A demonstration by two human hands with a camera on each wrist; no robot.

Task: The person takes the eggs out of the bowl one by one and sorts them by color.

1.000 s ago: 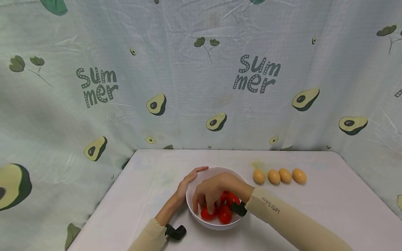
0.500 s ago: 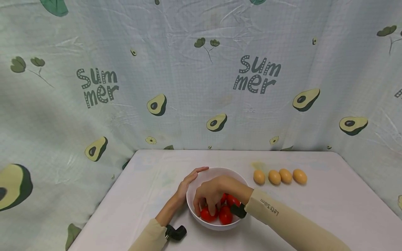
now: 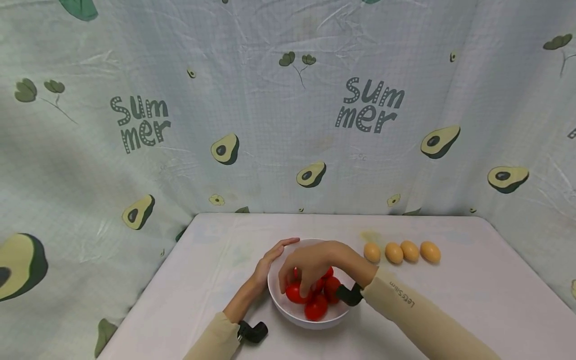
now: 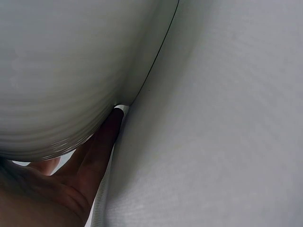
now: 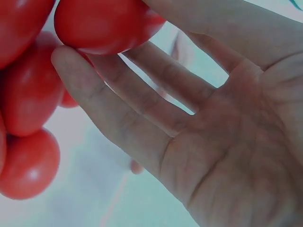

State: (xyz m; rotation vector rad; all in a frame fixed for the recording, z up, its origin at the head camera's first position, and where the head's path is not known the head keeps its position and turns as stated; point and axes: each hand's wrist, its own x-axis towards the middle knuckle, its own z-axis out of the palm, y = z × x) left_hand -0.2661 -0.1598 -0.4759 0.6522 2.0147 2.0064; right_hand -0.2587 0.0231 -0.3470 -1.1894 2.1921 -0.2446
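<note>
- From the head view I see my right hand (image 3: 315, 265) hanging over the white bowl (image 3: 279, 295), its fingers curled down round a red tomato (image 3: 294, 292) at about 9 o'clock inside the bowl.
- The right wrist view shows that tomato (image 5: 102, 23) pinched between the fingertips (image 5: 71, 61) and the thumb, so I call this hand grasping the tomato.
- Below the grasped one, more tomatoes (image 5: 28, 163) sit heaped in the bowl; in the head view I count one at 6 o'clock (image 3: 316, 308) and another toward 3 o'clock (image 3: 332, 289), both touching their neighbours.
- My left hand (image 3: 269, 262) lies against the outside of the bowl at 9 to 10 o'clock, fingers following the rim.
- In the left wrist view a fingertip (image 4: 111, 127) presses on the bowl's outer wall (image 4: 61, 71) where it meets the white tabletop (image 4: 213, 118); the fingers lie nearly straight, so I read this hand as relaxed, bracing and not clutching.
- Four brown eggs (image 3: 401, 252) lie in a row on the table at 2 o'clock from the bowl, just beside it and apart from both hands.
- An avocado-print cloth (image 3: 288, 110) hangs behind the table at 12 o'clock.
</note>
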